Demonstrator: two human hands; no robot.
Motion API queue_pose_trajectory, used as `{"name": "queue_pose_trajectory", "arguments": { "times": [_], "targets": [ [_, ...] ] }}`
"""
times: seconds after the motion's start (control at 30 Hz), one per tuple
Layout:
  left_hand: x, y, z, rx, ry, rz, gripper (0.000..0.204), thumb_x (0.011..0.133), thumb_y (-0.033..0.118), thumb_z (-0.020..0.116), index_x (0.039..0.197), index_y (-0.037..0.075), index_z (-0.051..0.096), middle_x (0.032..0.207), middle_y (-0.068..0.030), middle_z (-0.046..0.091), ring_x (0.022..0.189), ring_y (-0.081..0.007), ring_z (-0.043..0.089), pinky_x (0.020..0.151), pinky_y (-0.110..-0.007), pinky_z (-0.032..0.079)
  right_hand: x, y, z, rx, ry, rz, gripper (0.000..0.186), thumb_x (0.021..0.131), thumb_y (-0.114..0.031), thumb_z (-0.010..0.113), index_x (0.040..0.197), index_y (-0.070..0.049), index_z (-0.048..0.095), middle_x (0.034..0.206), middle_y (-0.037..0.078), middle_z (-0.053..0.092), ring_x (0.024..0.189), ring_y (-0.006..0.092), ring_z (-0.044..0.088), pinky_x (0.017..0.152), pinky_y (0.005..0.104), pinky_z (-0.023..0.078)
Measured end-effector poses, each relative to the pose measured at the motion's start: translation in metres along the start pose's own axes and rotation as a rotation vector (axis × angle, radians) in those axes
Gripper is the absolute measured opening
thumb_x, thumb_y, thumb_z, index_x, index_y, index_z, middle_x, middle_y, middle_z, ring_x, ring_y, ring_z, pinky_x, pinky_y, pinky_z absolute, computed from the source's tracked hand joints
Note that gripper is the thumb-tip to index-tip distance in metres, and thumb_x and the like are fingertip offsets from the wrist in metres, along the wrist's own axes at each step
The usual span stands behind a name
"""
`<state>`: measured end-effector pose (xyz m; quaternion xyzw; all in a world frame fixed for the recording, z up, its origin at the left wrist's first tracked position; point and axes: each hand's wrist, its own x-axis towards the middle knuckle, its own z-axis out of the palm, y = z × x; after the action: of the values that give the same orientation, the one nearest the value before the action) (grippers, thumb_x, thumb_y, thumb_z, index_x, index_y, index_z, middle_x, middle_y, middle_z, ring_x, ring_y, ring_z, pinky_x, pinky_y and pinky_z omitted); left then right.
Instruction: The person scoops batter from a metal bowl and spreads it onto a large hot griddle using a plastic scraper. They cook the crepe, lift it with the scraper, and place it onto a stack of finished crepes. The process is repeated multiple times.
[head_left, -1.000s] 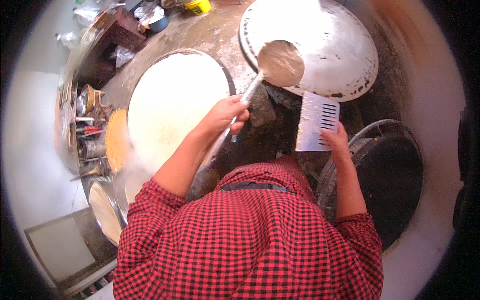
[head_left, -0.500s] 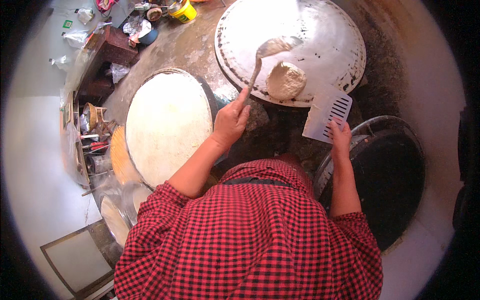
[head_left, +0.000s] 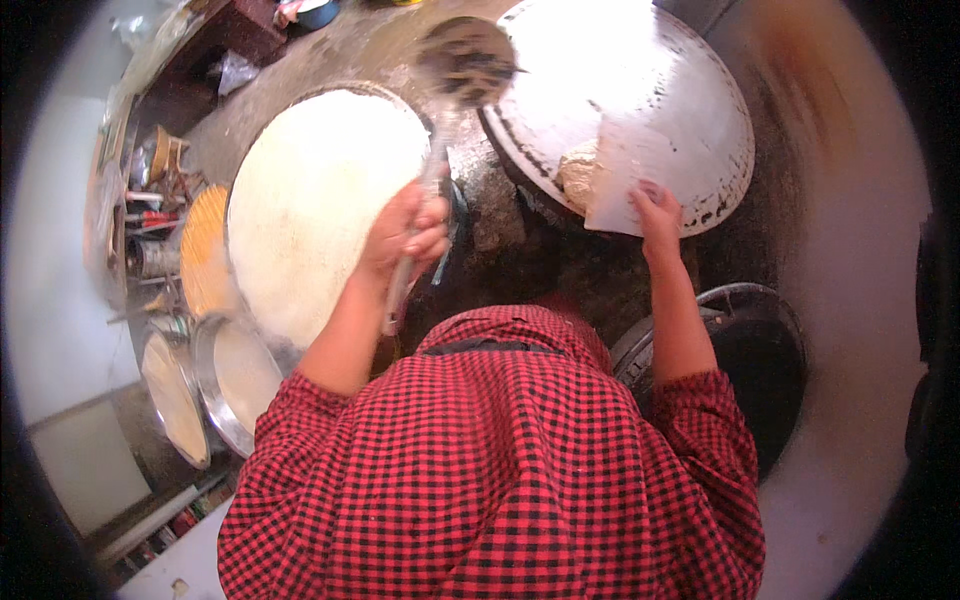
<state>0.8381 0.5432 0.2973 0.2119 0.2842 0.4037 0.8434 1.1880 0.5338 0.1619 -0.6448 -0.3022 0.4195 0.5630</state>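
My left hand (head_left: 408, 230) grips the handle of a long metal ladle (head_left: 465, 62), whose round bowl, blurred and streaked, is raised between the two round griddles. My right hand (head_left: 655, 215) holds a flat pale scraper (head_left: 615, 170) over the near edge of the right griddle (head_left: 685, 105); it partly hides a beige lump of batter (head_left: 576, 175) on that griddle, and whether it touches the batter I cannot tell. The left griddle (head_left: 320, 200) is covered by a wide cream-white sheet.
Pans of pale batter (head_left: 235, 375), a yellow fan-shaped item (head_left: 205, 245) and tools (head_left: 150, 220) line the left side. A dark round tub (head_left: 755, 390) stands at my right. A brick ledge (head_left: 240, 30) with plastic bags is at the upper left, beside a wall.
The batter has left the ladle for the right griddle. The ladle has since risen and moved left. The scraper has moved up from beside my body to the batter lump.
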Motion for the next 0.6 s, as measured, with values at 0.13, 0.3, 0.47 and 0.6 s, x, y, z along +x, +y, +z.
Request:
{"name": "queue_pose_trajectory", "arguments": {
  "times": [0.13, 0.3, 0.47, 0.6],
  "targets": [
    [-0.097, 0.03, -0.066, -0.177, 0.263, 0.267, 0.025, 0.094, 0.026, 0.037, 0.113, 0.009, 0.04, 0.062, 0.0055, 0.038, 0.037, -0.0011, 0.034, 0.036, -0.016, 0.028, 0.041, 0.002, 0.072, -0.53, -0.052, -0.14, 0.025, 0.073, -0.023, 0.061, 0.092, -0.008, 0.064, 0.083, 0.011, 0.064, 0.078, 0.0242, 0.06, 0.07, 0.0354, 0.046],
    [-0.269, 0.039, -0.184, -0.107, 0.848, 0.484, 0.014, 0.093, 0.026, 0.042, 0.088, 0.012, 0.041, 0.061, 0.0035, 0.039, 0.04, -0.0032, 0.032, 0.035, -0.018, 0.025, 0.056, 0.003, 0.079, -0.872, 0.02, -0.23, 0.019, 0.07, -0.021, 0.058, 0.086, -0.015, 0.067, 0.086, 0.01, 0.065, 0.079, 0.0283, 0.06, 0.07, 0.0368, 0.046],
    [-0.431, 0.0, -0.33, 0.555, 1.649, 0.246, 0.01, 0.087, 0.018, 0.045, 0.09, 0.009, 0.049, 0.062, 0.0012, 0.041, 0.043, -0.0084, 0.035, 0.037, -0.024, 0.03, 0.068, 0.009, 0.006, -0.777, 0.135, -0.153, 0.023, 0.065, -0.019, 0.063, 0.084, -0.007, 0.068, 0.078, 0.01, 0.066, 0.072, 0.0216, 0.062, 0.067, 0.0322, 0.047],
    [-0.469, -0.063, -0.407, 0.54, 1.732, -0.132, 0.022, 0.079, 0.008, 0.047, 0.101, 0.008, 0.049, 0.062, -0.0005, 0.043, 0.045, -0.0103, 0.039, 0.039, -0.024, 0.033, 0.077, -0.012, -0.043, -0.816, 0.252, 0.06, 0.026, 0.064, -0.017, 0.064, 0.086, -0.005, 0.068, 0.078, 0.01, 0.066, 0.07, 0.0197, 0.061, 0.066, 0.0315, 0.047]
  ]
}}
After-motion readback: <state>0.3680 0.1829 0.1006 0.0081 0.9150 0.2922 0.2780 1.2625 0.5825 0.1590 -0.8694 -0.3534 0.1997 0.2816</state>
